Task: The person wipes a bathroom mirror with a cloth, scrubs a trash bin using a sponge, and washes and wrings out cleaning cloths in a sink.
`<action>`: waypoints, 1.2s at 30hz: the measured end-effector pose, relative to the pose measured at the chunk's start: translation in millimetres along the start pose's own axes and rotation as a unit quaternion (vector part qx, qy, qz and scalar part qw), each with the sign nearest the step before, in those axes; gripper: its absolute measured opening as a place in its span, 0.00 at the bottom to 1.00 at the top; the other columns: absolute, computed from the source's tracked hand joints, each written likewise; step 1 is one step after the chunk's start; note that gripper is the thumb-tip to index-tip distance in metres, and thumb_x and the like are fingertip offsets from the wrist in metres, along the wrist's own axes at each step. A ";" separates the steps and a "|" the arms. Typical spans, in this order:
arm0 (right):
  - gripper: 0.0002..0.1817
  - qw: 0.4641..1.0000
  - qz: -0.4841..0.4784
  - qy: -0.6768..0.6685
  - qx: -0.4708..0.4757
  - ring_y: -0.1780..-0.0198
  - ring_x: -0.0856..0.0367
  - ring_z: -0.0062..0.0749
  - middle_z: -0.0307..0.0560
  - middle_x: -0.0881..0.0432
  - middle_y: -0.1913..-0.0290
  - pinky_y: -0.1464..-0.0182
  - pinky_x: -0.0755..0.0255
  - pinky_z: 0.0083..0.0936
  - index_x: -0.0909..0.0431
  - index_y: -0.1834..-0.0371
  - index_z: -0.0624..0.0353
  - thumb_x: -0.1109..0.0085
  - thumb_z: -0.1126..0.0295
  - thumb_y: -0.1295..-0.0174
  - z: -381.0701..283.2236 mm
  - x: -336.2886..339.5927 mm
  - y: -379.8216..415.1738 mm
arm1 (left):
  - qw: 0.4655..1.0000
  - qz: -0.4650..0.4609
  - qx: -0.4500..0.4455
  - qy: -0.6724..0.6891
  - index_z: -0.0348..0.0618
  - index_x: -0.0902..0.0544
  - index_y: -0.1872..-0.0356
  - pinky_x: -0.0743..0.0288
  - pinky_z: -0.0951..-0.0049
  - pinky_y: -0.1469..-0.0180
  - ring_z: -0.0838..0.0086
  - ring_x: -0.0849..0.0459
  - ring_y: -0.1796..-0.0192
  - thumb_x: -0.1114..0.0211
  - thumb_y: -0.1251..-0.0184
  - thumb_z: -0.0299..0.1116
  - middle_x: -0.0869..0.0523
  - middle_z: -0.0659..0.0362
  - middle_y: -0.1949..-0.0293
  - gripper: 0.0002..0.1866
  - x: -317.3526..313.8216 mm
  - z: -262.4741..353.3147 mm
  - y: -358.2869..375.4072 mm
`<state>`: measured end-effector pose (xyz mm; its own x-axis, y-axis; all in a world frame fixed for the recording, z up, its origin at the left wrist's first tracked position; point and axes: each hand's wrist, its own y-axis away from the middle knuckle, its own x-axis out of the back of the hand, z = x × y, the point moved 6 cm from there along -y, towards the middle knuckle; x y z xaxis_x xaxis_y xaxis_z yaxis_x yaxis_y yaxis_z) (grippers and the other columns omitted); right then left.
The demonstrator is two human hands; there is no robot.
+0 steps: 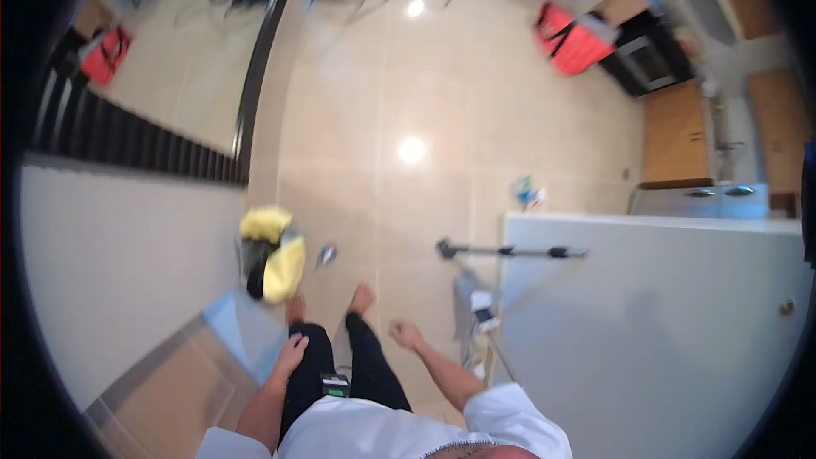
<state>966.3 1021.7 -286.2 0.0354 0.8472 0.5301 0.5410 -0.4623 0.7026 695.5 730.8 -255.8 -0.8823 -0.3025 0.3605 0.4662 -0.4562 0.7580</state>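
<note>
Beside my left thigh hangs my left hand (291,352), small and blurred; its fingers cannot be made out clearly. My right hand (405,334) is held out over the tiled floor (408,204), just right of my right foot, with its finger positions unclear. No object shows in either hand. A yellow and grey bag (274,257) lies by the wall ahead of my left foot. A small blue and white item (327,253) rests on the floor near it. Right of my right hand, a grey cloth-like item (465,293) lies near a white device (483,310).
A black pole (518,252) extends across to the white door (646,323) on the right. Small packets (527,193) lie by the door's corner. A red bag (571,41) stands near the oven (648,62). A dark-framed mirror (260,64) lines the left.
</note>
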 end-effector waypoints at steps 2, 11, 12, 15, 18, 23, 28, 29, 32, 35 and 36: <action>0.24 0.999 0.035 -0.006 -0.020 0.53 0.12 0.48 0.58 0.11 0.54 0.46 0.20 0.39 0.15 0.44 0.59 0.39 0.55 0.36 10.9 51.5 65.7 | 0.989 -0.080 0.079 0.094 0.37 0.14 0.61 0.23 0.66 0.54 0.68 0.15 0.59 0.42 0.27 0.45 0.13 0.56 0.66 0.19 -3.1 19.7 -12.8; 0.07 0.874 0.274 -0.303 -0.264 0.72 0.16 0.27 0.42 0.15 0.71 0.72 0.24 0.28 0.15 0.64 0.57 0.41 0.67 0.36 185.9 195.7 125.8 | 0.993 -0.033 -0.112 -0.023 0.38 0.13 0.63 0.21 0.64 0.57 0.67 0.13 0.64 0.40 0.31 0.43 0.12 0.52 0.69 0.17 20.7 246.7 -94.9; 0.07 0.871 0.280 -0.304 -0.267 0.72 0.16 0.27 0.42 0.15 0.71 0.72 0.24 0.28 0.15 0.64 0.57 0.41 0.67 0.36 177.9 210.8 123.9 | 0.994 -0.022 -0.111 -0.011 0.39 0.13 0.62 0.21 0.64 0.59 0.67 0.13 0.64 0.40 0.31 0.43 0.12 0.52 0.70 0.17 27.3 273.2 -117.5; 0.11 0.841 0.243 -0.409 -0.256 0.71 0.16 0.32 0.44 0.13 0.72 0.66 0.23 0.30 0.12 0.67 0.62 0.38 0.65 0.39 123.8 241.1 100.1 | 0.986 0.016 -0.166 -0.001 0.37 0.13 0.64 0.21 0.64 0.61 0.70 0.13 0.67 0.39 0.29 0.48 0.12 0.54 0.72 0.20 59.1 386.1 -175.8; 0.11 0.870 0.222 -0.429 -0.102 0.68 0.14 0.32 0.44 0.13 0.71 0.63 0.22 0.30 0.12 0.68 0.60 0.40 0.65 0.39 60.6 285.3 75.3 | 0.972 0.073 -0.222 0.038 0.37 0.14 0.64 0.22 0.66 0.61 0.70 0.14 0.67 0.39 0.27 0.51 0.13 0.55 0.73 0.23 112.6 546.6 -203.0; 0.10 0.907 0.233 -0.312 -0.159 0.66 0.14 0.31 0.45 0.12 0.69 0.63 0.22 0.29 0.12 0.66 0.58 0.41 0.66 0.38 19.9 361.5 18.7 | 0.857 0.173 -0.445 0.194 0.35 0.15 0.53 0.27 0.78 0.56 0.82 0.22 0.63 0.39 0.22 0.37 0.17 0.65 0.67 0.13 248.7 896.5 -86.4; 0.10 0.881 0.255 -0.331 -0.221 0.64 0.14 0.30 0.46 0.12 0.68 0.63 0.22 0.29 0.12 0.64 0.57 0.42 0.67 0.38 -5.4 468.5 -42.0 | 0.454 0.305 -0.817 0.184 0.24 0.20 0.54 0.23 0.64 0.49 0.61 0.15 0.59 0.44 0.32 0.70 0.16 0.42 0.58 0.44 357.9 1063.2 98.0; 0.10 0.876 0.244 -0.346 -0.229 0.62 0.14 0.31 0.47 0.12 0.65 0.63 0.23 0.31 0.13 0.61 0.56 0.42 0.67 0.37 -4.3 486.1 -59.3 | 0.418 0.270 -0.867 0.033 0.25 0.20 0.55 0.21 0.62 0.52 0.58 0.15 0.62 0.46 0.32 0.71 0.15 0.43 0.61 0.44 365.5 1095.9 147.5; 0.12 0.848 0.203 -0.399 -0.283 0.62 0.14 0.32 0.48 0.11 0.62 0.64 0.23 0.33 0.15 0.55 0.57 0.43 0.66 0.36 -3.9 556.5 -110.5 | 0.188 0.274 -0.933 0.139 0.26 0.20 0.57 0.21 0.61 0.56 0.56 0.15 0.65 0.46 0.29 0.63 0.15 0.44 0.63 0.38 370.4 1148.7 145.7; 0.13 0.814 0.169 -0.455 -0.320 0.64 0.14 0.33 0.48 0.12 0.62 0.65 0.24 0.33 0.17 0.53 0.59 0.44 0.65 0.34 -4.4 640.6 -189.8 | 0.146 0.278 -0.944 0.104 0.26 0.20 0.57 0.21 0.61 0.56 0.57 0.15 0.65 0.46 0.28 0.61 0.15 0.44 0.63 0.36 376.0 1206.4 127.0; 0.12 0.802 0.168 -0.471 -0.326 0.65 0.14 0.33 0.48 0.12 0.62 0.66 0.24 0.32 0.17 0.54 0.60 0.45 0.64 0.33 0.4 665.4 -209.9 | 0.147 0.285 -0.942 0.103 0.26 0.20 0.57 0.21 0.61 0.56 0.57 0.15 0.64 0.46 0.28 0.61 0.15 0.44 0.63 0.36 379.0 1228.2 116.5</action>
<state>876.7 1682.6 -81.0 0.8726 0.3268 0.3631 -0.1751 -0.4847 0.8570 335.8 1590.8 636.8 -0.7342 -0.6719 -0.0971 -0.1776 0.3281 -0.9278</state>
